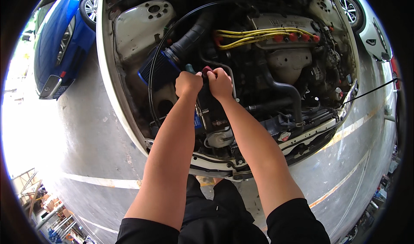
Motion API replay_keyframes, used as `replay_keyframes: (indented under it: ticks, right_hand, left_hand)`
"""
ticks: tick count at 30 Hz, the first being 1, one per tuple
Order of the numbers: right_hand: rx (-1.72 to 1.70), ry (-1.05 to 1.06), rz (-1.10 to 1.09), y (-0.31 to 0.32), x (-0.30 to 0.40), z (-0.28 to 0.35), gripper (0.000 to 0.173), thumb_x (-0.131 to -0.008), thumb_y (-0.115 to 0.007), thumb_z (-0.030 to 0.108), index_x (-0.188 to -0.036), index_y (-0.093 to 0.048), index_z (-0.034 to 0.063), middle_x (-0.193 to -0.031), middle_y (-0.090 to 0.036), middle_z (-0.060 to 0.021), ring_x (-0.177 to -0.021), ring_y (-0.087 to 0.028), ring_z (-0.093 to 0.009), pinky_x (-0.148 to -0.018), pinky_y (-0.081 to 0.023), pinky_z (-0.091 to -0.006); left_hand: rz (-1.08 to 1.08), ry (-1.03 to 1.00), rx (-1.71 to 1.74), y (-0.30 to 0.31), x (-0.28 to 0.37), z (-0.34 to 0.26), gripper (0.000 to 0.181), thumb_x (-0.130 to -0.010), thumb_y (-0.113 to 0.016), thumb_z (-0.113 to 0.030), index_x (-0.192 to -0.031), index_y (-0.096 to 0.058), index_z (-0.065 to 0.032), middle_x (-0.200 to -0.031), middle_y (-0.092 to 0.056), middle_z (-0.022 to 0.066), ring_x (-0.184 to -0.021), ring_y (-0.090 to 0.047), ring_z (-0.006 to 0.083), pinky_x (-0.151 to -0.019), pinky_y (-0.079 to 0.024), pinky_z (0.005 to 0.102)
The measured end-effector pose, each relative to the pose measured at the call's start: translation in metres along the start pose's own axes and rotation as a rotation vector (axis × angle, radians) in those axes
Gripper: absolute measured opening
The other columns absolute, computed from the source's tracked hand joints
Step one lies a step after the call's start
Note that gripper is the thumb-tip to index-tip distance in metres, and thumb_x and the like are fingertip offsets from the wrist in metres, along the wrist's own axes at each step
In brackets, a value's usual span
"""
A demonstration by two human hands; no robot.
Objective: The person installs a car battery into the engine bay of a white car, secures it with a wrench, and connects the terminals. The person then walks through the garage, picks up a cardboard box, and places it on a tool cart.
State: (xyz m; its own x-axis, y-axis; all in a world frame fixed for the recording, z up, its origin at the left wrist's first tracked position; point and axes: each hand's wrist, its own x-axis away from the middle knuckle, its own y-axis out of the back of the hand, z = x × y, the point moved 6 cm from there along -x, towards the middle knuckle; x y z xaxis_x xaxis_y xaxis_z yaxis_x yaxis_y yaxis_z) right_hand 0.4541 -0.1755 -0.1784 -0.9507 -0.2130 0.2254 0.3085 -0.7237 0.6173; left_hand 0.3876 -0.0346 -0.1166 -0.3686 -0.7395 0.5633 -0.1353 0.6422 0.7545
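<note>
Both my hands are close together over the black car battery (208, 98) in the engine bay. My right hand (221, 84) pinches a small dark-red piece (207, 69) between thumb and fingers; its exact kind is not clear. My left hand (189, 84) is curled, its thumb side close to that red piece. A teal piece (190, 68) sticks out just beyond my left knuckles; whether the fingers grip it is hidden. Below the left fist, a thin metal rod (203, 113) runs along the battery, beside a blue label (197, 120).
A blue cone air filter (158, 67) joins a black ribbed intake hose (192, 34) at left. Yellow ignition leads (249, 34) cross to the Honda valve cover (281, 22). A black radiator hose (291, 92) and radiator cap (284, 136) lie to the right. A prop rod (370, 91) slants outward.
</note>
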Motion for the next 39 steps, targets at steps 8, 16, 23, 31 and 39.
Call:
replay_keyframes:
  ticks: [8, 16, 23, 31, 39]
  right_hand:
    - [-0.107, 0.237, -0.155, 0.053, 0.099, 0.004, 0.03, -0.088, -0.066, 0.021, -0.113, -0.065, 0.0035, -0.106, -0.065, -0.0186, -0.105, -0.056, -0.037, -0.096, -0.042, -0.0434]
    - [-0.678, -0.145, 0.004, 0.056, 0.241, -0.015, 0.027, -0.1, -0.057, 0.02, -0.121, -0.057, 0.0027, -0.1, -0.063, -0.0061, -0.092, -0.063, -0.013, -0.082, -0.05, -0.0282]
    - [-0.854, -0.25, -0.083, 0.048, 0.317, 0.064, 0.039, -0.102, -0.054, 0.027, -0.132, -0.047, 0.0048, -0.114, -0.056, -0.0052, -0.094, -0.062, -0.016, -0.078, -0.053, -0.0306]
    - [-0.933, -0.268, 0.163, -0.023, 0.373, 0.136, 0.043, -0.096, -0.063, 0.017, -0.131, -0.042, 0.0045, -0.088, -0.061, -0.0043, -0.067, -0.057, -0.01, -0.056, -0.045, -0.026]
    - [-0.858, -0.1, 0.186, -0.048, 0.4, 0.152, 0.027, -0.099, -0.054, 0.012, -0.122, -0.057, -0.0004, -0.083, -0.064, -0.0028, -0.07, -0.058, -0.007, -0.063, -0.048, -0.0249]
  left_hand:
    - [-0.067, -0.09, 0.061, 0.01, 0.008, 0.01, 0.046, -0.083, -0.074, -0.04, -0.107, -0.07, -0.001, -0.115, -0.068, 0.0225, -0.111, -0.065, 0.0388, -0.093, -0.053, 0.0442]
    - [0.365, -0.226, 0.353, 0.008, 0.004, 0.029, 0.048, -0.081, -0.075, -0.042, -0.091, -0.069, 0.005, -0.077, -0.071, 0.0147, -0.062, -0.071, 0.0274, -0.051, -0.056, 0.0358]
    - [0.725, -0.42, 0.45, 0.042, 0.123, 0.095, 0.048, -0.083, -0.073, -0.042, -0.091, -0.061, 0.0035, -0.062, -0.06, 0.0073, -0.048, -0.06, 0.0173, -0.044, -0.049, 0.031]
    - [0.816, -0.272, 0.558, 0.108, 0.148, 0.192, 0.045, -0.089, -0.072, -0.039, -0.104, -0.061, 0.0017, -0.084, -0.066, 0.0082, -0.073, -0.062, 0.0145, -0.064, -0.052, 0.033]
    - [0.777, -0.077, 0.737, 0.152, 0.155, 0.246, 0.037, -0.09, -0.072, -0.037, -0.095, -0.054, -0.0063, -0.074, -0.05, 0.0022, -0.057, -0.049, 0.0131, -0.045, -0.042, 0.0301]
